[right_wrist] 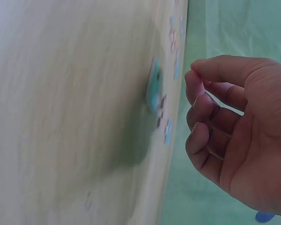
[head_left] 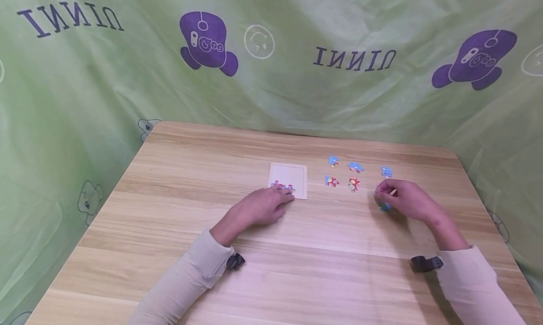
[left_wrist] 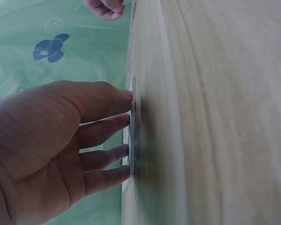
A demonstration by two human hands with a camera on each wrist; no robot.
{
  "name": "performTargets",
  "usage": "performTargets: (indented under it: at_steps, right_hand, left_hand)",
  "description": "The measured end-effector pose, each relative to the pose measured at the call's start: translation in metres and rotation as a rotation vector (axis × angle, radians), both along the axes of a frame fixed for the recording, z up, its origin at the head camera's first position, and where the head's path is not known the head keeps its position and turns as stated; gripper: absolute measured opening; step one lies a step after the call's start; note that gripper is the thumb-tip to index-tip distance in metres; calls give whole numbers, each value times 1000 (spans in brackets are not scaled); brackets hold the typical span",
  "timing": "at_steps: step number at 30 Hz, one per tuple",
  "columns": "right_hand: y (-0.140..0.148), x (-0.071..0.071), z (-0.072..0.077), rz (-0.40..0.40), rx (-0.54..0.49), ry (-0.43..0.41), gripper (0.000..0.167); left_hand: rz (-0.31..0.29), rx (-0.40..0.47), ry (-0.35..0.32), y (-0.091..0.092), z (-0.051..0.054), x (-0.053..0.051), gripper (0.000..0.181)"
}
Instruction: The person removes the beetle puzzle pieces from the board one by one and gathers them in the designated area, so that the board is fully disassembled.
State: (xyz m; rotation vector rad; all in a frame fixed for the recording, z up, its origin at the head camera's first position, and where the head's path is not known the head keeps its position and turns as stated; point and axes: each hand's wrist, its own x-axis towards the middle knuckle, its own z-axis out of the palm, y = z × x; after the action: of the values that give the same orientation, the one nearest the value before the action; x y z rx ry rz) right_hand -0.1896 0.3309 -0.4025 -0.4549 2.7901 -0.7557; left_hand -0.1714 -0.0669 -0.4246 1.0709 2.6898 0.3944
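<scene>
My left hand (head_left: 265, 206) rests on the lower left of a small square puzzle tray (head_left: 299, 182). Its fingertips touch several colourful jigsaw pieces (head_left: 277, 184) there and partly cover them. In the left wrist view, the fairly straight fingers (left_wrist: 100, 159) and thumb meet the tray (left_wrist: 133, 131), which is seen edge-on. My right hand (head_left: 405, 200) hovers at the right, fingers curled and thumb against the index finger; no piece shows in the grip in the right wrist view. Just beneath it lies a teal jigsaw piece (head_left: 384, 207), also seen in the right wrist view (right_wrist: 153, 86).
Between the tray and the right hand lie loose jigsaw pieces: blue ones (head_left: 355, 167) farther back, red and yellow ones (head_left: 354, 184) nearer. Another blue piece (head_left: 386, 171) lies just beyond the right hand. The wooden table (head_left: 203, 174) ends at a green printed curtain (head_left: 280, 103).
</scene>
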Motion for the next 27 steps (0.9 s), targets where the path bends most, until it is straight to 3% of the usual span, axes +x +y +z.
performTargets:
  at_steps: [13, 27]
  right_hand:
    - [-35, 1, 6, 123, -50, -12, 7]
    - [-78, -6, 6, 226, -76, 11, 5]
  left_hand:
    - [15, 76, -33, -6, -1, -3, 39]
    - [-17, 148, -7, -7, -5, -5, 23]
